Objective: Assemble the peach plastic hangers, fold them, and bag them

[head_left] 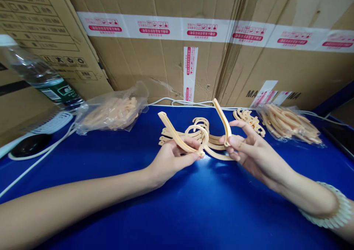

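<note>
Pinched between the thumb and fingers of my left hand (174, 158) is a beige plastic hanger arm (174, 134) with a round hook (205, 132) at its lower end. The arm slants up to the left. My right hand (253, 150) grips a second hanger arm (222, 119) by its lower end, its long part pointing up. The two held pieces are apart. Behind and between my hands, several assembled-looking beige hangers (218, 155) lie stacked on the blue tabletop (177, 213), partly hidden by my fingers.
A clear bag of beige parts (110, 113) lies back left, and another bag of hanger arms (290, 124) back right. Loose hooks (250, 121) lie beside it. A water bottle (44, 76), black mouse (31, 145) and white cable (41, 159) are left. Cardboard boxes (155, 65) stand behind.
</note>
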The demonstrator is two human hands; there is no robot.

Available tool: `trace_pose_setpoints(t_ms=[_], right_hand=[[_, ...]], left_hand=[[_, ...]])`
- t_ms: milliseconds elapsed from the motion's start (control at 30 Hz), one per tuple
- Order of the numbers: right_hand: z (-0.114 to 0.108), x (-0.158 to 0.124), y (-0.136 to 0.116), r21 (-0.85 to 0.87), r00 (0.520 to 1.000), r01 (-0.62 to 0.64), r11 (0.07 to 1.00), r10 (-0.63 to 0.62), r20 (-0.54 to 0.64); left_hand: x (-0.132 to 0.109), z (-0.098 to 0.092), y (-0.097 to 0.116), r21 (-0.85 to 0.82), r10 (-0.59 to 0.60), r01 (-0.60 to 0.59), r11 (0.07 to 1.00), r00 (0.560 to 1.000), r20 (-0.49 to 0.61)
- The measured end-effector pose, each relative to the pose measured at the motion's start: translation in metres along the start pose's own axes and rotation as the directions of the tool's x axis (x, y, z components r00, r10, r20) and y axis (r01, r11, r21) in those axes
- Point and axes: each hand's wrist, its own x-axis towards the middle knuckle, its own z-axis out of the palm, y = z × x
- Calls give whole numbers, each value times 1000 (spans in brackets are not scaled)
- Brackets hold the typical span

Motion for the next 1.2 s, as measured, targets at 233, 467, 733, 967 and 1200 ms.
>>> trace_pose_setpoints(t_ms=[233, 467, 733, 967, 1200], right_hand=[[6, -5, 13, -31, 985, -110, 993, 114, 126], [7, -8, 16, -140, 976, -49, 989, 78, 204], [12, -9, 12, -230, 954, 24, 973, 47, 297], [11, -11, 11, -334, 960, 104, 937, -6, 280], [15, -19, 15, -476, 958, 262, 840, -166, 233]], left_hand=[[-1, -5, 0, 135, 63, -70, 988, 997, 51], [-2, -1, 6, 243, -5, -32, 970, 989, 150], [-5, -3, 5, 239, -15, -39, 970, 976, 218], [-6, -1, 7, 229, -22, -17, 973, 986, 164], [-5, 0, 6, 203, -7, -12, 979, 996, 93]])
